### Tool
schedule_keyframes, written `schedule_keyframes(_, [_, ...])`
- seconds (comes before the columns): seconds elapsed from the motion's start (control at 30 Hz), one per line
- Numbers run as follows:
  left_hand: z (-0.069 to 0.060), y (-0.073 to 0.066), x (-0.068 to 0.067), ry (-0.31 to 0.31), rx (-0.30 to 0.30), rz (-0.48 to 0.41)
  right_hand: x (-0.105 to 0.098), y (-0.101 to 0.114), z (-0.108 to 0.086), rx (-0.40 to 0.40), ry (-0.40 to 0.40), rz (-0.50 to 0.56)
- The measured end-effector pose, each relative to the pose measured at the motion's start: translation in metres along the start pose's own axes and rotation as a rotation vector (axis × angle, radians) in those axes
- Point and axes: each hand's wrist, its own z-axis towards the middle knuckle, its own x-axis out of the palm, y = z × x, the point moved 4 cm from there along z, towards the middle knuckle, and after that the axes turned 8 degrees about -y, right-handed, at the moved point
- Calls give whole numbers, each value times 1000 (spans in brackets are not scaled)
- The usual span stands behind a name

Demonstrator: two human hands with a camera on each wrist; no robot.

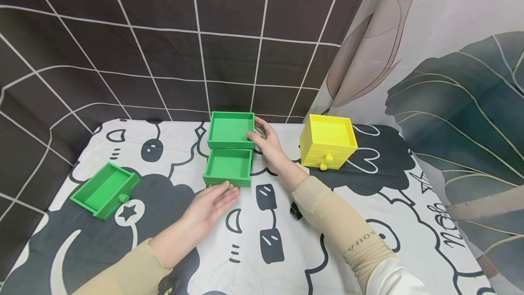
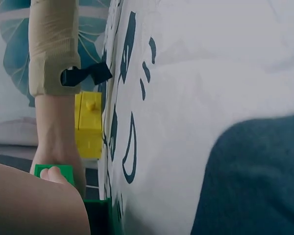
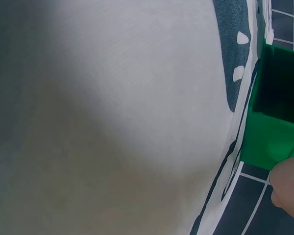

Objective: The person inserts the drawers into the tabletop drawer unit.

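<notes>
The left hand (image 1: 210, 205), thumb and fingers drawn together, pinches the knob (image 1: 230, 187) of a green drawer (image 1: 228, 164) projecting from a green cabinet (image 1: 231, 127); the right hand (image 1: 268, 144), partly open, grips the cabinet's right side. A separate green drawer (image 1: 103, 188) lies left, a yellow cabinet (image 1: 328, 142) right.

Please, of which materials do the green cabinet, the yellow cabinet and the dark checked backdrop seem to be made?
Green cabinet: probably hard plastic, fairly satin; its colour is even and its edges crisp.
Yellow cabinet: seemingly similar plastic, smooth-looking; it shows solid colour and thin straight walls, though painted wood remains possible.
Checked backdrop: probably matte fabric; its white lines bend without glare.
</notes>
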Motion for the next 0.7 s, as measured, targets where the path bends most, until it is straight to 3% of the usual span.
schedule_keyframes(0.7, [0,2,9,-71,27,-52,0,0,-1,-11,4,-24])
